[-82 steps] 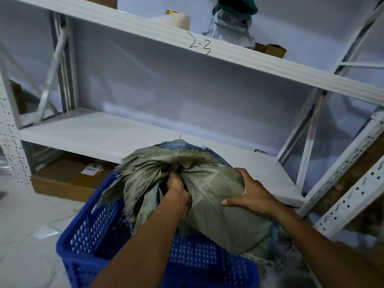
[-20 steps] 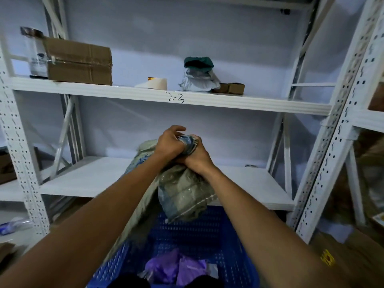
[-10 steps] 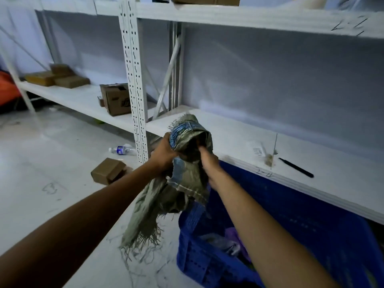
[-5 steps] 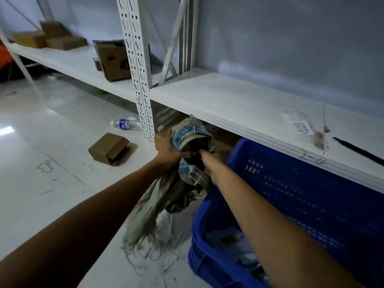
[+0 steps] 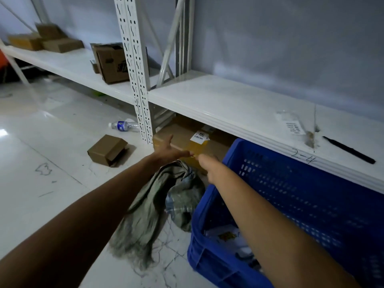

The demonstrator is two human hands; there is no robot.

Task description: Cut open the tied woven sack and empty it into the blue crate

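Woven sack [image 5: 158, 204], gripped half a second ago, is now dropping limp beside the blue crate [image 5: 301, 204]; left hand [image 5: 168, 150] is spreading open, empty; right hand [image 5: 204, 161] is blurred, its grip unclear.

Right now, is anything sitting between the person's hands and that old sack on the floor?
Nothing visible does. The woven sack lies crumpled on the floor just below the open left hand and the right hand, beside the blue crate. Only open air separates them.
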